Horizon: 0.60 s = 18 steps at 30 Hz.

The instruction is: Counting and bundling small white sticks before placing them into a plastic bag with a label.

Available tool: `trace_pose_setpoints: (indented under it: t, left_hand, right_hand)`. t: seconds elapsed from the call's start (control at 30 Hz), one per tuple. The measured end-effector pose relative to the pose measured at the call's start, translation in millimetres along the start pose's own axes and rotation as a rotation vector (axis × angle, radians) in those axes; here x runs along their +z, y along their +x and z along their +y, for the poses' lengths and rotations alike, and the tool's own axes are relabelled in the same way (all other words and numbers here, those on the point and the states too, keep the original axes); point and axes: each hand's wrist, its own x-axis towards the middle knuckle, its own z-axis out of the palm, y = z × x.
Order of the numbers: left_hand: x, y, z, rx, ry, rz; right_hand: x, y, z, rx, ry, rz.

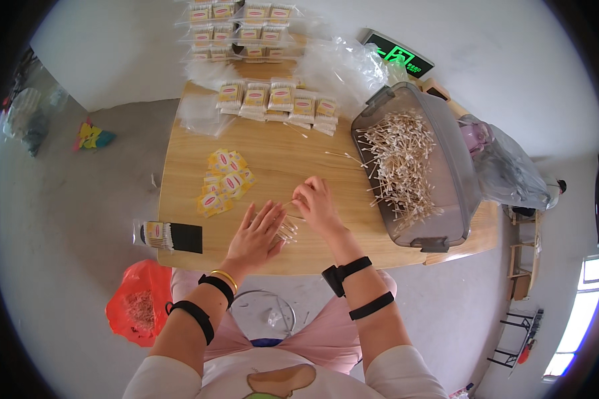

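Observation:
My left hand (256,233) lies with its fingers stretched over a small pile of cotton swabs (287,231) near the table's front edge. Swab tips stick out to the right of that hand. Close by, my right hand (317,206) is closed in a pinch on a thin cotton swab (289,203), whose other end reaches toward the left fingertips. Yellow and white printed cards (229,181) are spread on the table to the left. On the right stands a grey plastic bin (460,193) holding a heap of loose cotton swabs (402,166).
Packed bags of swabs (256,98) line the table's back, with more packs (239,33) behind them. Clear plastic bags (339,66) lie beside these. A swab pack on a black holder (186,238) sits at the left edge. A red bag (138,302) is on the floor.

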Motion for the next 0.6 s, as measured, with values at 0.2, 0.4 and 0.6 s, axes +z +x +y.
trace_pose_setpoints:
  t: [0.2, 0.4, 0.6]
  left_hand:
    - [-3, -3, -1, -0.007, -0.046, 0.031]
    - [-3, -3, 0, 0.000, -0.066, 0.051]
    - [-1, -1, 0, -0.001, -0.038, 0.019]
  right_hand:
    - [-2, -21, 7, 0.122, -0.128, 0.040]
    - [9, -28, -5, 0.131, -0.189, 0.087]
    - [16, -19, -22, 0.000, -0.012, 0.035]
